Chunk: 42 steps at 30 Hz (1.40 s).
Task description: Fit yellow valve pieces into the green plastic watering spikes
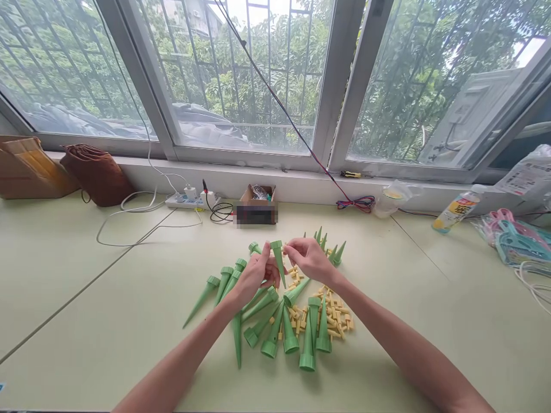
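Note:
A green plastic plant-watering spike [278, 261] hangs point down, its ribbed cap at the top. My left hand [258, 272] is closed on it near the cap. Just to the right, my right hand [309, 257] pinches a small yellow plastic valve [284, 250] against the spike's side; the fingers hide most of this piece. Below both hands lies a loose pile of green spikes [271, 338], pointing in several directions. Yellow plastic valves [338, 315] are heaped among and to the right of them. Behind my right hand, more green spikes [338, 252] point upward.
A small cardboard box [258, 201] stands at the back beside a power strip [185, 201] with cables. Further left are a brown pouch [98, 172] and a carton [34, 169]. A spray bottle [458, 209] and plastic-wrapped goods [523, 238] stand at right, below the windows.

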{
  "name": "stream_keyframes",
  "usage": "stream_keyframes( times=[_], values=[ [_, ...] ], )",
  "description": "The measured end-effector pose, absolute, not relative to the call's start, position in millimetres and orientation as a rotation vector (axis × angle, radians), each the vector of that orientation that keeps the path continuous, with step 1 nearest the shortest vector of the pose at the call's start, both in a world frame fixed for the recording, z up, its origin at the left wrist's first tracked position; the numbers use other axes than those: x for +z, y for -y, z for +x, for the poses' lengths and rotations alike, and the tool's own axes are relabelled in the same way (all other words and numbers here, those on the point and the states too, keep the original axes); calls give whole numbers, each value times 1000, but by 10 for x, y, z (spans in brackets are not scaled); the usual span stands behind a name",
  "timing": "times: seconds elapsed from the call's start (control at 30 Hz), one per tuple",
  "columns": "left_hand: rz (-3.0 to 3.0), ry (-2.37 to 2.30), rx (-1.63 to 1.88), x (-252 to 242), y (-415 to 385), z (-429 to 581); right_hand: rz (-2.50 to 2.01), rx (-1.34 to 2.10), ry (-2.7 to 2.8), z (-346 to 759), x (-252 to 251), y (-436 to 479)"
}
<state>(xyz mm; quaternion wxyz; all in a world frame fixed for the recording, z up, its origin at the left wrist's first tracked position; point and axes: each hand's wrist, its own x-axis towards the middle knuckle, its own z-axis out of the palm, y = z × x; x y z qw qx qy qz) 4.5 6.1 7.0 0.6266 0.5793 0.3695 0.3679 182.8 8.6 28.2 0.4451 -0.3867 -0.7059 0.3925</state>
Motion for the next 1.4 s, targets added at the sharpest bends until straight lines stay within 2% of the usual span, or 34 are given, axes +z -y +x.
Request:
stream_keyframes(
  times=[0.17, 0.4, 0.57, 0.8, 0.97, 1.4],
  values=[
    [1282, -898, 916, 102, -41, 74, -991, 976, 1692, 1814, 244, -110],
    [1749, -1135, 1351, 147, 30, 89, -1005, 1141, 1489, 1852, 242, -164],
    [1997, -1062, 1371, 195, 51, 54, -978, 1211, 1538, 1879, 274, -167],
    [2024, -1029, 1453, 122, -7, 18, -998, 1183, 1670, 1887, 315, -139],
    [1953, -1107, 1411, 122, -31, 14, -1029, 1139, 1789, 1896, 349, -106],
    [1201, -1009, 1078, 177, -51, 56, -996, 1060, 1928, 1887, 362, -76]
  ],
)
